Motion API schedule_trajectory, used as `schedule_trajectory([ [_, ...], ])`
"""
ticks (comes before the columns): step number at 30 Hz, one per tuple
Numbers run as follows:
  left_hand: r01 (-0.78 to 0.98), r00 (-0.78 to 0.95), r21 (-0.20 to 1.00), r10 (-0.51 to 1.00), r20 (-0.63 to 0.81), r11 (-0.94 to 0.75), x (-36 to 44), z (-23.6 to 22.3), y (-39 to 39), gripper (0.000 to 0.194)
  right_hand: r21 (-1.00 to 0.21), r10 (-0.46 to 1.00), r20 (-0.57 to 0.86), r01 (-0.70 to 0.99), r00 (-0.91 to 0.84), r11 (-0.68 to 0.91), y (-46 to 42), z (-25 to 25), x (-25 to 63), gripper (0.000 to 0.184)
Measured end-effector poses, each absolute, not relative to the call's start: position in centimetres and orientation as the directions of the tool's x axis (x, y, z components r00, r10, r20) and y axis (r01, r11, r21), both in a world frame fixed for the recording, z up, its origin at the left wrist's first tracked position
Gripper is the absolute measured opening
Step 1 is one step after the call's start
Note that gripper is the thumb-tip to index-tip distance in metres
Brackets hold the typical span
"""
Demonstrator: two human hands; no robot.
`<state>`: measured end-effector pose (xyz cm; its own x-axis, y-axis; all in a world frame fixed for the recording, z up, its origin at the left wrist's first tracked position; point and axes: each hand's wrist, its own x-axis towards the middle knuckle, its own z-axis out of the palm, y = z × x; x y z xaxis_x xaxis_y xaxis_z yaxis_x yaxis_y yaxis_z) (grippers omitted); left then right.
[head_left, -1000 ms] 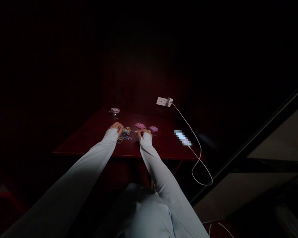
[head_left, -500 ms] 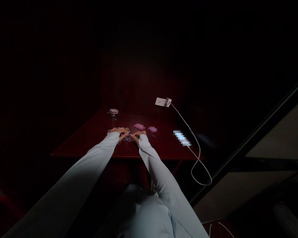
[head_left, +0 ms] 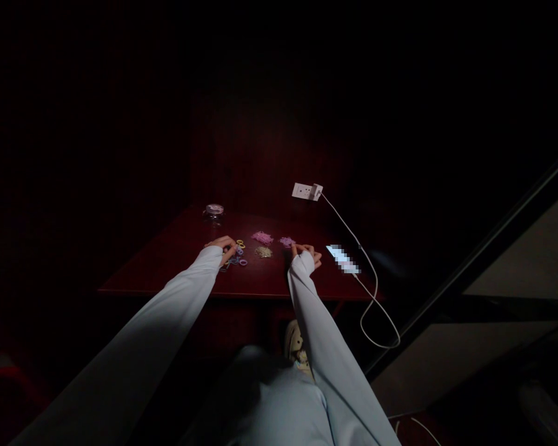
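My left hand [head_left: 223,244] is closed, its fingers curled down at the left side of a mixed heap of small hair ties. Yellow rings [head_left: 240,244] and a purple ring [head_left: 243,262] show beside the fingertips; the rest of the heap is partly covered. At the edge of a small purple pile of thin bands [head_left: 286,241], my right hand [head_left: 307,253] holds its thumb and forefinger pinched together. Whatever either hand grips is too small to make out. Between the hands lie a pink pile of bands [head_left: 262,237] and a pale yellowish pile [head_left: 263,252].
A clear round jar with a pale lid [head_left: 214,212] stands at the back left of the dark red table [head_left: 167,272]. To the right lies a lit phone [head_left: 343,259], its white cable [head_left: 376,279] looping off the edge to a wall socket [head_left: 306,191].
My right hand has moved right, away from the left hand to the purple pile. The pale yellowish pile is now uncovered. My left hand has stayed at the mixed heap.
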<state>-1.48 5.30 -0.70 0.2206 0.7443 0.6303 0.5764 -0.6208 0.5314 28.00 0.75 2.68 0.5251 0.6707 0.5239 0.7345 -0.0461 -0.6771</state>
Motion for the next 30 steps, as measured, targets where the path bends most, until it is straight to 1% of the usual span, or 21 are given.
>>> schedule_trajectory([
  [3,0.569,0.141,0.559,0.741,0.656,-0.603,-1.4,-0.9,5.6,0.028,-0.617,0.659,0.546,0.780,0.517,-0.101,0.5,2.6,29.4,0.043],
  [6,0.566,0.117,0.568,0.741,0.662,-0.597,-1.2,-0.9,5.6,0.025,-0.544,0.700,0.533,0.826,0.476,-0.148,0.4,2.7,29.9,0.037],
  [9,0.574,0.119,0.556,0.734,0.669,-0.601,-1.0,-0.9,5.6,0.024,-0.480,0.742,0.529,0.866,0.412,-0.139,0.4,2.6,30.0,0.034],
  [11,0.576,0.121,0.549,0.727,0.676,-0.605,-1.0,-1.0,5.6,0.025,-0.459,0.754,0.531,0.879,0.386,-0.126,0.5,2.5,30.0,0.035],
  [17,0.582,0.106,0.556,0.733,0.672,-0.594,-0.9,-0.9,5.5,0.026,-0.470,0.752,0.527,0.873,0.396,-0.130,1.2,1.9,30.4,0.040],
  [21,0.567,0.111,0.564,0.735,0.669,-0.600,-0.9,-0.7,5.3,0.026,-0.505,0.736,0.528,0.854,0.424,-0.130,1.2,1.8,30.4,0.036],
  [27,0.569,0.123,0.577,0.755,0.644,-0.585,-0.9,-0.2,5.2,0.023,-0.518,0.773,0.445,0.834,0.453,-0.190,0.3,2.6,29.7,0.029],
  [30,0.576,0.141,0.581,0.770,0.623,-0.576,-1.0,0.2,5.1,0.021,-0.545,0.757,0.454,0.818,0.471,-0.182,-0.1,3.1,29.5,0.029],
])
